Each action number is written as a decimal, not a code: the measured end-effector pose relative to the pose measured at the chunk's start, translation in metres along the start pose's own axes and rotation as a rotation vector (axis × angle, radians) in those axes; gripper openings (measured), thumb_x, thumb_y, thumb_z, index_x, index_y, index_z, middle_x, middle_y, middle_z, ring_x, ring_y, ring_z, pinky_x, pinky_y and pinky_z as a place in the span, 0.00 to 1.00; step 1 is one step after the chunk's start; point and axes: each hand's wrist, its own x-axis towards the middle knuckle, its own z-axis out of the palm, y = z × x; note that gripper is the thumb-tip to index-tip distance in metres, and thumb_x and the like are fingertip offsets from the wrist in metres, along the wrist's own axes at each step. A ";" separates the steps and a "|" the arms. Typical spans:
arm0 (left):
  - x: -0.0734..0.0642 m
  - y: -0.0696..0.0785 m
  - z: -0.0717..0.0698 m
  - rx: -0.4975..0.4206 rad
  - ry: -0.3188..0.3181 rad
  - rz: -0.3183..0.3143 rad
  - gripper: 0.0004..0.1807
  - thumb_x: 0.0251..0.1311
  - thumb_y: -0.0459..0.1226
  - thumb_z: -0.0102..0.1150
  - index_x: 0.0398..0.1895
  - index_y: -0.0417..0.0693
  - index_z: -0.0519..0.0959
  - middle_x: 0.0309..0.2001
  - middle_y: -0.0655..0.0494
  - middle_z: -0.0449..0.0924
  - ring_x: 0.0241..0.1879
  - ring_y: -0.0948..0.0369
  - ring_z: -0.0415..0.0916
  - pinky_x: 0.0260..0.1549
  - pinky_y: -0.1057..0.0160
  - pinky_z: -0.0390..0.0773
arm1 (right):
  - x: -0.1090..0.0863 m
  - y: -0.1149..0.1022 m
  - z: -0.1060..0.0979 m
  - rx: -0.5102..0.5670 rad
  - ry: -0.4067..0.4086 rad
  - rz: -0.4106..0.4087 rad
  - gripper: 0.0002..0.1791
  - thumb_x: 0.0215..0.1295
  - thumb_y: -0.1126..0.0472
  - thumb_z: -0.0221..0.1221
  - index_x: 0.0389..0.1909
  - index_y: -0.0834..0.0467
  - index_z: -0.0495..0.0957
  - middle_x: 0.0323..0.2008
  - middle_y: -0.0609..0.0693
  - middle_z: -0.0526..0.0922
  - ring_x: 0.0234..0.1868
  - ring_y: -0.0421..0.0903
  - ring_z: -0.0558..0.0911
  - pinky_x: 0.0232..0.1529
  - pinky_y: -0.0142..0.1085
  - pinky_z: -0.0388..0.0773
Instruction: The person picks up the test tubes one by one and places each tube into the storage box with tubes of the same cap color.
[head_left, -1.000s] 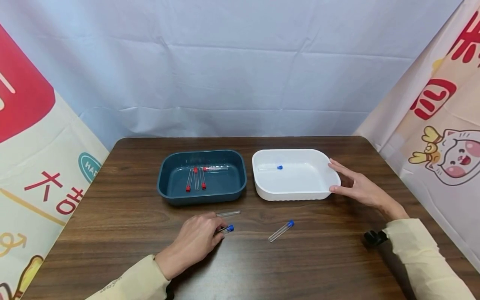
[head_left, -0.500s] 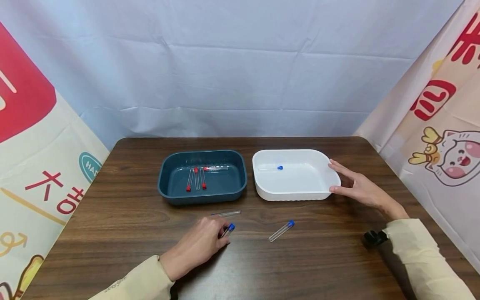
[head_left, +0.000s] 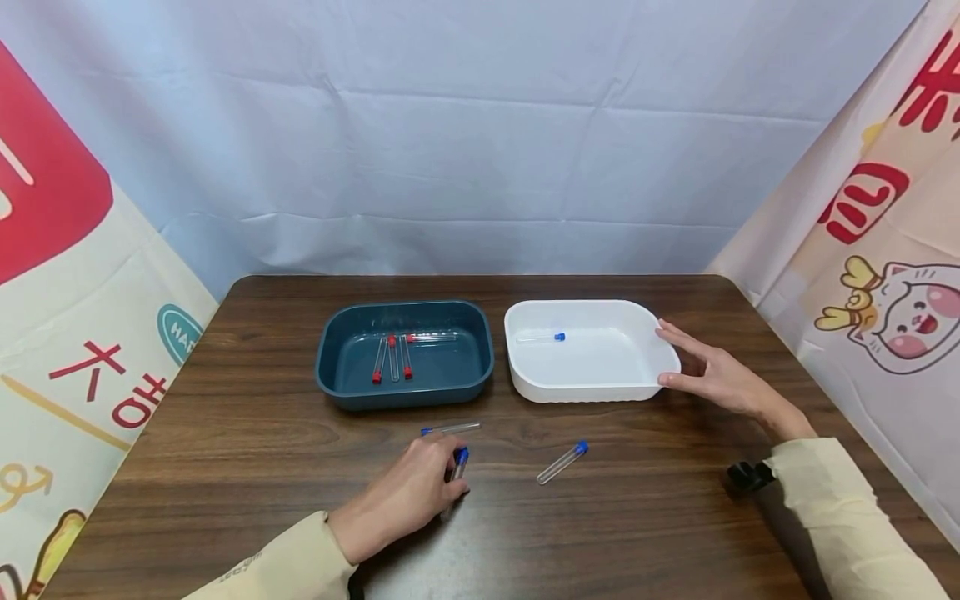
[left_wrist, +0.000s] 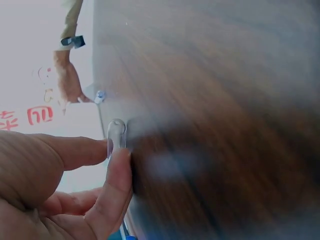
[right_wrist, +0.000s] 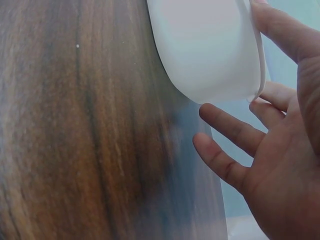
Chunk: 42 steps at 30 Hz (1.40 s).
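My left hand (head_left: 414, 485) pinches a clear test tube with a blue cap (head_left: 462, 456) just above the table, partly hidden by the fingers. In the left wrist view, the rounded end of this test tube (left_wrist: 117, 131) shows between thumb and finger. Just beyond that hand lies another blue-capped test tube (head_left: 453, 428), and a further blue-capped test tube (head_left: 562, 463) lies to its right. My right hand (head_left: 723, 382), fingers spread and fairly straight, touches the right end of the white tray (head_left: 592, 392). Inside that tray is one blue-capped test tube (head_left: 542, 338).
Left of the white tray stands a dark teal tray (head_left: 405, 400) holding several red-capped test tubes (head_left: 395, 358). Both sit on a brown wooden table (head_left: 247, 417). A pale cloth (head_left: 465, 150) hangs behind, with printed cloths at either side.
The left hand has shifted slightly right and nearer, turning its test tube more upright in view. The blue cap of the tube beyond it has come into sight. The right hand stays put.
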 end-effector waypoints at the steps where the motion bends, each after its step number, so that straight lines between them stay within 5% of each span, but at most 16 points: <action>1: 0.000 0.001 0.000 0.006 -0.001 -0.013 0.24 0.59 0.33 0.74 0.57 0.34 0.80 0.39 0.54 0.77 0.37 0.64 0.75 0.33 0.64 0.80 | 0.000 0.000 0.000 -0.001 0.001 -0.002 0.45 0.69 0.52 0.68 0.82 0.53 0.57 0.82 0.53 0.52 0.79 0.55 0.55 0.59 0.19 0.60; 7: -0.001 0.001 -0.004 0.046 -0.063 -0.053 0.30 0.61 0.40 0.75 0.63 0.36 0.78 0.46 0.52 0.74 0.37 0.62 0.73 0.35 0.60 0.80 | 0.000 -0.003 -0.001 0.026 0.002 0.002 0.45 0.68 0.54 0.70 0.81 0.55 0.59 0.82 0.54 0.52 0.78 0.61 0.56 0.55 0.15 0.58; 17: -0.003 -0.013 -0.019 0.120 -0.205 0.070 0.42 0.58 0.50 0.76 0.71 0.41 0.72 0.54 0.53 0.70 0.38 0.63 0.72 0.39 0.62 0.77 | 0.000 -0.004 -0.002 0.029 0.010 0.019 0.46 0.66 0.54 0.71 0.80 0.55 0.60 0.82 0.53 0.53 0.79 0.61 0.55 0.59 0.18 0.58; 22: -0.003 -0.014 -0.023 0.124 -0.266 0.074 0.48 0.53 0.54 0.79 0.74 0.45 0.70 0.54 0.56 0.68 0.38 0.64 0.72 0.41 0.62 0.77 | 0.000 -0.004 -0.002 0.017 0.000 0.017 0.46 0.67 0.54 0.70 0.81 0.55 0.59 0.82 0.54 0.52 0.79 0.61 0.55 0.66 0.40 0.65; 28: -0.002 -0.014 -0.023 0.128 -0.304 0.067 0.52 0.50 0.54 0.81 0.77 0.48 0.67 0.56 0.59 0.66 0.42 0.64 0.73 0.46 0.63 0.77 | 0.000 -0.003 -0.002 0.016 -0.002 0.026 0.46 0.66 0.54 0.71 0.81 0.54 0.59 0.82 0.53 0.52 0.79 0.60 0.56 0.66 0.35 0.64; 33: -0.003 -0.013 -0.023 0.150 -0.317 0.094 0.54 0.48 0.53 0.82 0.77 0.48 0.66 0.56 0.58 0.65 0.41 0.64 0.72 0.46 0.62 0.77 | 0.000 -0.001 -0.002 0.026 -0.002 0.022 0.47 0.66 0.55 0.71 0.81 0.55 0.58 0.82 0.54 0.52 0.79 0.61 0.55 0.68 0.54 0.62; 42: -0.003 -0.014 -0.022 0.215 -0.334 0.109 0.53 0.50 0.54 0.81 0.78 0.49 0.66 0.62 0.55 0.65 0.44 0.63 0.75 0.50 0.61 0.79 | 0.001 0.001 -0.001 0.047 -0.007 0.014 0.48 0.65 0.57 0.71 0.81 0.57 0.57 0.82 0.56 0.51 0.79 0.65 0.53 0.66 0.69 0.59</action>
